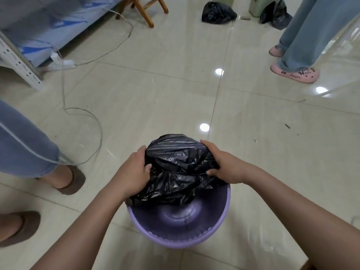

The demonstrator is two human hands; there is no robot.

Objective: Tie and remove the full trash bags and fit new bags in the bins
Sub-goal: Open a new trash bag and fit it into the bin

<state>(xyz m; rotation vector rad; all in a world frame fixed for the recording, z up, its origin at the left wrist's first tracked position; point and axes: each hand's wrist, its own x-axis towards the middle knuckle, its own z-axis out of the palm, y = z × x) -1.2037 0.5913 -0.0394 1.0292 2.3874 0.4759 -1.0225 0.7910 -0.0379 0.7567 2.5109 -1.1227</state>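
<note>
On the far left, a bed (39,26) with a blue patterned cover is seen on a white perforated metal frame (21,63), and a white power strip (64,62) lies on the tiled floor (155,94) beside it, with a grey cable (85,121) looped across the tiles. Below that, a bystander's leg in blue trousers (23,145) and two brown slippers (68,180) are seen at the left edge. Wooden chair legs (144,10) are seen at the top.

At the centre, a purple bin (175,230) is stood on the floor, and a black trash bag (179,168) is draped over its far rim, while the near half of the bin is left uncovered. The bag's left side is gripped by the left hand (134,172), with the thumb pressed into the plastic; its right side is gripped by the right hand (224,164), with the fingers curled over the top. The bag is held between the two hands, directly above the bin.

Further right, two tied black bags (218,12) (276,14) are set on the floor at the top, each beside a pale green container (257,6). At the right, another person's legs in pale jeans (303,36) and pink slippers (296,74) are seen; "AIR" can be read on the nearer slipper.
</note>
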